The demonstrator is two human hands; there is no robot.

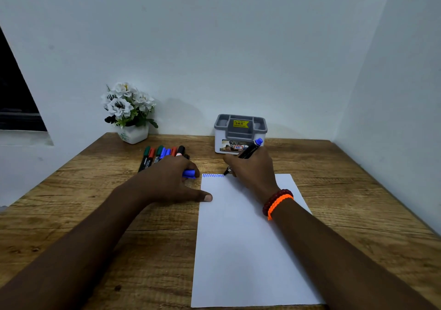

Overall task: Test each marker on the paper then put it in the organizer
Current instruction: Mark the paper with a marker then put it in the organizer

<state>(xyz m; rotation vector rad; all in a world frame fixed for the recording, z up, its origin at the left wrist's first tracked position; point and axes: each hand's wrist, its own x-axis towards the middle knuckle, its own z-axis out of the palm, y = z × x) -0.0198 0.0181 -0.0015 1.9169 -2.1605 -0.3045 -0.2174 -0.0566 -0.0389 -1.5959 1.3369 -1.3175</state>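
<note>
A white sheet of paper [241, 245] lies on the wooden desk. A blue zigzag line [213, 175] runs along its top left edge. My right hand [253, 169] grips a black marker with a blue end [250, 151], its tip touching the paper at the end of the zigzag. My left hand [169, 178] rests at the paper's left edge, thumb on the sheet, fingers closed on a blue cap [189, 173]. Behind it lies a row of several capped markers [162, 153] in green, red, blue and black. A grey and white organizer [240, 128] stands at the back by the wall.
A white pot of white flowers [130, 111] stands at the back left of the desk [95, 214]. Walls close the desk in at the back and on the right. A dark window opening [14, 100] is at the far left.
</note>
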